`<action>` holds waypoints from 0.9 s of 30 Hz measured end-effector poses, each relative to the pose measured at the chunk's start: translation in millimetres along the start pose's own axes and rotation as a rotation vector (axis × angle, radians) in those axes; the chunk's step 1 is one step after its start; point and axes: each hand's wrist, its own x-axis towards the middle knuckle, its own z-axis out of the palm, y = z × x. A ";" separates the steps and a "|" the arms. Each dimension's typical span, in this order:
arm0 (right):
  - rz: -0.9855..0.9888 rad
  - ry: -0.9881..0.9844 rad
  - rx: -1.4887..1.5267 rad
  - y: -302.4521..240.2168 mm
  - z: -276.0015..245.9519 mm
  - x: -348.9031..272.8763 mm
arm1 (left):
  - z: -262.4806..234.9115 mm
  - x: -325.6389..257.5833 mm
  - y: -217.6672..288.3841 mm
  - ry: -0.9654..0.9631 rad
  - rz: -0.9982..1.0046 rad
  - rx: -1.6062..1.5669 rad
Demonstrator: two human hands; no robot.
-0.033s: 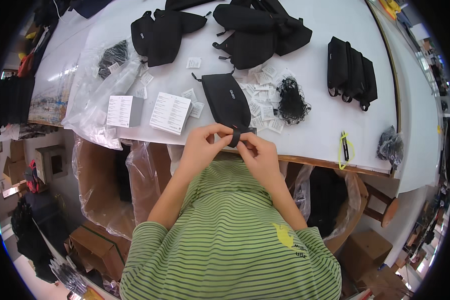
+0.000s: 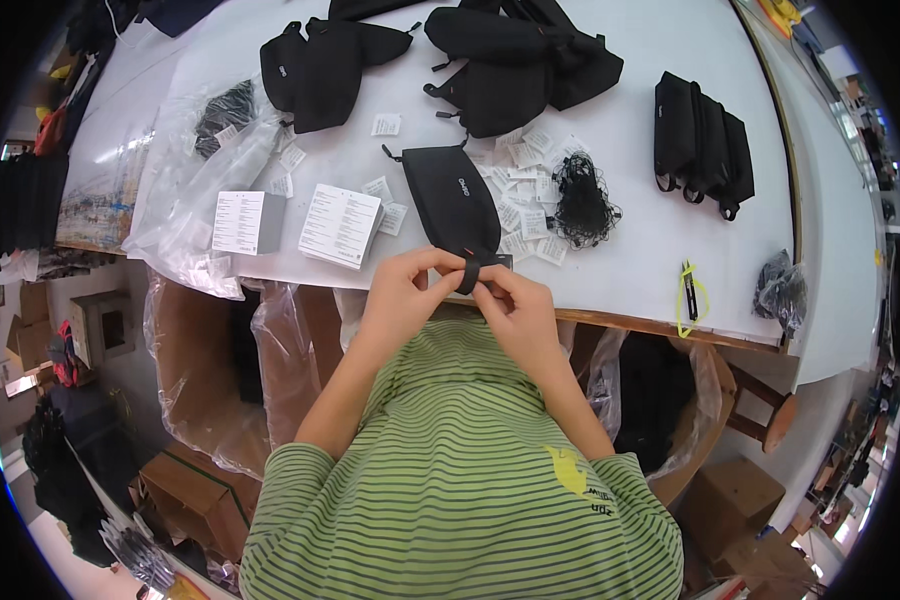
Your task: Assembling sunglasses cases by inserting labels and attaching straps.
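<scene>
A small black fabric pouch [image 2: 448,195] lies flat on the table in front of me, its narrow end toward my body. From that end a black strap [image 2: 470,277] bends into a loop. My left hand [image 2: 408,290] pinches the strap from the left, thumb and index finger closed on it. On the other side, my right hand [image 2: 520,308] grips the same strap between its fingertips. Beside the pouch lie loose white labels [image 2: 533,224] and a tangle of thin black cords [image 2: 583,205]. The fingers cover part of the strap's end.
Two stacks of white printed cards [image 2: 335,228] stand left of the pouch, near clear plastic bags [image 2: 195,195]. More black pouches [image 2: 490,95] are heaped at the back; others [image 2: 705,145] sit at right. Black snips with a yellow cord [image 2: 690,292] lie near the table's front edge.
</scene>
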 end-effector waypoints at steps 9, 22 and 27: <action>0.113 -0.092 0.496 -1.1 -13.5 -2.7 | 12.2 -13.0 0.1 0.399 0.337 -0.118; 0.079 -0.134 -0.058 2.0 -15.3 3.7 | 4.3 -22.6 16.3 0.081 0.026 -0.571; 0.091 -0.278 -0.100 12.0 -11.3 -2.2 | 4.6 -23.6 12.6 0.094 0.009 -0.525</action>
